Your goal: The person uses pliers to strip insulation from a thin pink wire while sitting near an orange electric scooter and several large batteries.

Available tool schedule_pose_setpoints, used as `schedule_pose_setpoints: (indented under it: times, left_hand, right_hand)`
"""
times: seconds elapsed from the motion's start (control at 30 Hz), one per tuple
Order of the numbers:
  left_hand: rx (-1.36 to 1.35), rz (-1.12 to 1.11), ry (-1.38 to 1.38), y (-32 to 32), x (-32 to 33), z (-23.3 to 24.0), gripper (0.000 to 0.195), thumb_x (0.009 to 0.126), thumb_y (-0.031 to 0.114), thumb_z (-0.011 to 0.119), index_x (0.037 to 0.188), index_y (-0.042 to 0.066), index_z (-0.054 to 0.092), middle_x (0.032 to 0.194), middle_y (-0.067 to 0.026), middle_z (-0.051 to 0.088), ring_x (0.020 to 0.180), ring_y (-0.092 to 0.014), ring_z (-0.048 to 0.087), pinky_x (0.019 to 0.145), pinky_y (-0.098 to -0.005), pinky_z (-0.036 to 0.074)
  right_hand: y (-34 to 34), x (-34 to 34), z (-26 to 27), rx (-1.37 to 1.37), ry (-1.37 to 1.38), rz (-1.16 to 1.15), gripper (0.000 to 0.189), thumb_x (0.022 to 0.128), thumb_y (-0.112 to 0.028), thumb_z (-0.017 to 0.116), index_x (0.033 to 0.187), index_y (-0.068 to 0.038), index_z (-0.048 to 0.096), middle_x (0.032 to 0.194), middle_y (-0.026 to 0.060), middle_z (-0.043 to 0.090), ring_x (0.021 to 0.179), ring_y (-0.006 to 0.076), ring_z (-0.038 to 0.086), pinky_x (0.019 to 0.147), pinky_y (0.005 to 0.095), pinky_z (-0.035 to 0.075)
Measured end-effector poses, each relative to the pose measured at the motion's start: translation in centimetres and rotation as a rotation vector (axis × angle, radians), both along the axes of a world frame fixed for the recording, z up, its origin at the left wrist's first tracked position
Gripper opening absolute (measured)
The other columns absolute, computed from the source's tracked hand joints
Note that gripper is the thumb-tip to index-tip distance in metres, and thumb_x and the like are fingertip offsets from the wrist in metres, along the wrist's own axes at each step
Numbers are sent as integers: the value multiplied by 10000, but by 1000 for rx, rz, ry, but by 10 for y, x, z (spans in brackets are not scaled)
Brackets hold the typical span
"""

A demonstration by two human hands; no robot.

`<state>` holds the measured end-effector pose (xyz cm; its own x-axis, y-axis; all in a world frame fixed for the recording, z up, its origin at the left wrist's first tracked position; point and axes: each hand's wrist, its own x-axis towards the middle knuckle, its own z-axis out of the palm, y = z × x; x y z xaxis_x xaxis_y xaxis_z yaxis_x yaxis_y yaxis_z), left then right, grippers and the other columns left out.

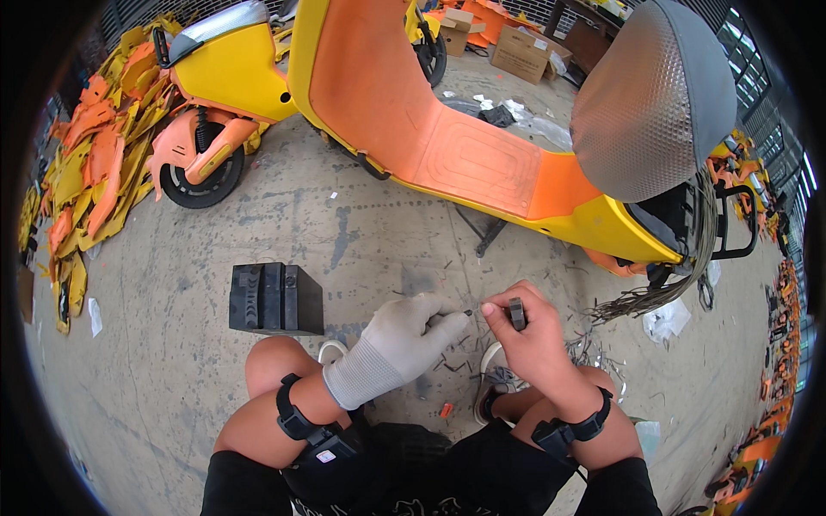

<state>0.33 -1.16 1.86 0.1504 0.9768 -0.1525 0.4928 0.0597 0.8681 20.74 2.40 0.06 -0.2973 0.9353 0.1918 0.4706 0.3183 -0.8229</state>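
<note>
My left hand (410,338) wears a light grey knit glove. Between its thumb and forefinger is a small dark piece (468,313), perhaps a cable end. Facing it, my bare right hand (534,338) has a dark, blocky tool (517,314) tucked in its fingers; which tool it is cannot be made out. The right thumb and forefinger pinch close to a thin, pale strand (479,311) in the narrow gap between the hands. Dark cable scraps (455,367) litter the floor beneath. A black battery-like box (274,300) rests on the floor left of my gloved hand.
A yellow and orange scooter (477,161) stands ahead, its seat (652,103) raised in a silvery cover. A bundle of grey cables (684,284) droops from its rear. Yellow and orange body panels (97,161) are heaped at left. Cardboard boxes (526,55) sit behind.
</note>
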Motion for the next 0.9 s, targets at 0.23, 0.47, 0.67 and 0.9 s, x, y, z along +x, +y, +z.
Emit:
schedule_pose_setpoints:
  times: [0.23, 0.47, 0.67, 0.9]
  left_hand:
    - [6, 8, -91, 2, -5, -13, 301, 986, 277, 585, 1007, -2, 696, 774, -99, 639, 693, -170, 630, 680, -312, 505]
    - [-190, 28, -281, 4, -6, 0, 342, 1004, 293, 542, 969, -9, 699, 739, -62, 598, 680, -129, 585, 674, -291, 491]
    - [-53, -19, -121, 3, -6, -7, 320, 982, 286, 577, 992, -14, 691, 789, -90, 646, 715, -164, 622, 701, -308, 502]
    - [-61, -10, -117, 3, -5, 0, 282, 946, 273, 631, 1029, 12, 696, 888, -128, 672, 793, -213, 656, 755, -331, 513]
  right_hand:
    - [4, 4, 0, 88, 17, 105, 151, 870, -75, 745, 1008, -44, 694, 927, 106, 612, 833, 256, 624, 757, 326, 503]
    - [5, 6, 7, 99, 7, 151, 193, 872, -119, 761, 1045, -49, 712, 980, 95, 613, 855, 251, 628, 793, 332, 508]
    - [3, 4, 5, 27, -40, 149, 149, 896, -148, 745, 953, -15, 709, 847, 79, 609, 797, 235, 617, 741, 320, 498]
    - [4, 10, 8, -194, 64, 181, 149, 929, -131, 716, 895, 11, 685, 846, 39, 625, 741, 127, 545, 691, 281, 461]
